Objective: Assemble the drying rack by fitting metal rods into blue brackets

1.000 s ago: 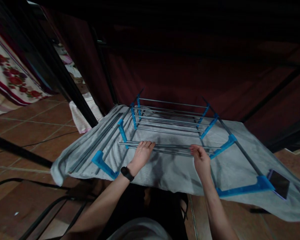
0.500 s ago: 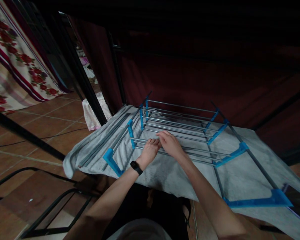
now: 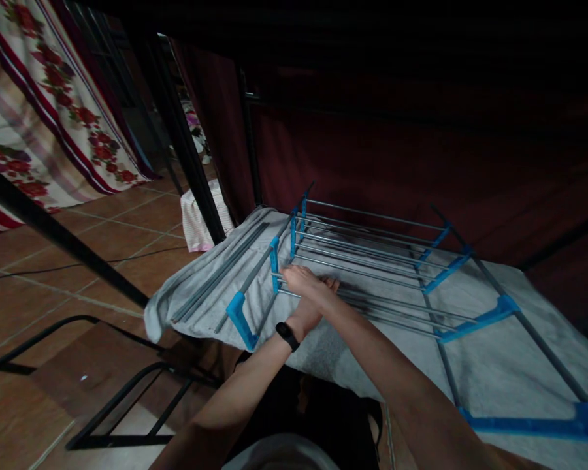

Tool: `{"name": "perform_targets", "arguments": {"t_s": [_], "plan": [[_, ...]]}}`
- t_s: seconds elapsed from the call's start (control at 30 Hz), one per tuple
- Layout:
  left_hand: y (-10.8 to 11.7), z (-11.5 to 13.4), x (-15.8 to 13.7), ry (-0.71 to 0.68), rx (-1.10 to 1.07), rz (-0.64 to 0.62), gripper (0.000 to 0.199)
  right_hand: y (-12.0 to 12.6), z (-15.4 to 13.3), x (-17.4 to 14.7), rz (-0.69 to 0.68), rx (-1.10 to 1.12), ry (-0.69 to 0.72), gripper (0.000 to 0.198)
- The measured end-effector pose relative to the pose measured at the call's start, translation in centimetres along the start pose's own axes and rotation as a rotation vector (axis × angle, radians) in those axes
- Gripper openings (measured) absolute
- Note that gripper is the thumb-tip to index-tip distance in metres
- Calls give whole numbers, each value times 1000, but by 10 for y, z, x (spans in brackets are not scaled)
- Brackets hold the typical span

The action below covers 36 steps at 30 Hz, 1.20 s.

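A rack of grey metal tubes [image 3: 372, 209] joined by blue plastic brackets [image 3: 497, 316] lies on a grey blanket [image 3: 353, 365]. My right hand [image 3: 301, 281] crosses over my left and is closed around the end of a thin metal rod [image 3: 392, 310], close to a blue left-side bracket [image 3: 275, 264]. Beneath it, my left hand [image 3: 310, 314], with a black band on the wrist, has its fingers curled over the same front rods. My right forearm hides part of the left hand and of the rods.
Loose grey tubes [image 3: 220, 271] lie on the blanket left of the rack. Black metal posts [image 3: 186, 143] frame the bed. A folding chair [image 3: 112, 391] stands at the lower left on the tiled floor. A dark red curtain [image 3: 372, 143] hangs behind.
My right hand has moved left across my left hand toward the left bracket. The left hand now sits under it. The view has shifted, so the rack appears farther right.
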<state>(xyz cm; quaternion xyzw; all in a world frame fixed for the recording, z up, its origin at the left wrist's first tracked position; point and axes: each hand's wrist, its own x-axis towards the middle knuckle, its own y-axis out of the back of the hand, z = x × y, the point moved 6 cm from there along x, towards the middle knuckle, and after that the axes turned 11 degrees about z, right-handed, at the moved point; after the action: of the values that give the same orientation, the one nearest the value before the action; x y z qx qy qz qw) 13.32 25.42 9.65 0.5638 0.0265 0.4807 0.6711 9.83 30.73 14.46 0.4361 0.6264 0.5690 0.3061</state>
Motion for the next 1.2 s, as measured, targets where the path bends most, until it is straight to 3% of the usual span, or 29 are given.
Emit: {"name": "perform_targets", "arguments": {"t_s": [0.1, 0.23, 0.3, 0.37, 0.47, 0.57, 0.7, 0.77, 0.83, 0.93, 1.0, 1.07, 1.2], "plan": [[9, 18, -29, 8, -4, -37, 49, 6, 3, -1, 16, 6, 21, 41], [27, 28, -114, -102, -87, -151, 49, 9, 6, -3, 25, -11, 4, 43], [39, 7, -158, -19, -149, -207, 46, 6, 6, -3, 17, -1, -2, 44], [55, -29, -192, 165, -179, -217, 41, 3, 7, -3, 24, 20, -10, 42], [88, -90, -213, 534, -262, -76, 41, 1, 9, -2, 66, 60, -19, 37], [109, -114, -206, 615, -376, -138, 38, -1, 10, -1, 94, 93, -36, 36], [123, -114, -201, 606, -573, -552, 27, -6, 14, 2, 92, 102, -76, 37], [132, -123, -199, 603, -607, -673, 23, -7, 15, 3, 89, 109, -83, 37], [142, -147, -185, 620, -562, -562, 25, -8, 16, 4, 96, 102, -70, 36], [157, -187, -142, 648, -457, -82, 41, -7, 15, 4, 105, 73, -44, 36], [155, -198, -112, 625, -463, 121, 50, -6, 15, 4, 102, 48, -41, 37], [141, -196, -81, 563, -509, 173, 56, -4, 14, 4, 89, 22, -45, 38], [108, -177, -34, 441, -700, 91, 58, -1, 12, 3, 14, -30, -65, 39]]}}
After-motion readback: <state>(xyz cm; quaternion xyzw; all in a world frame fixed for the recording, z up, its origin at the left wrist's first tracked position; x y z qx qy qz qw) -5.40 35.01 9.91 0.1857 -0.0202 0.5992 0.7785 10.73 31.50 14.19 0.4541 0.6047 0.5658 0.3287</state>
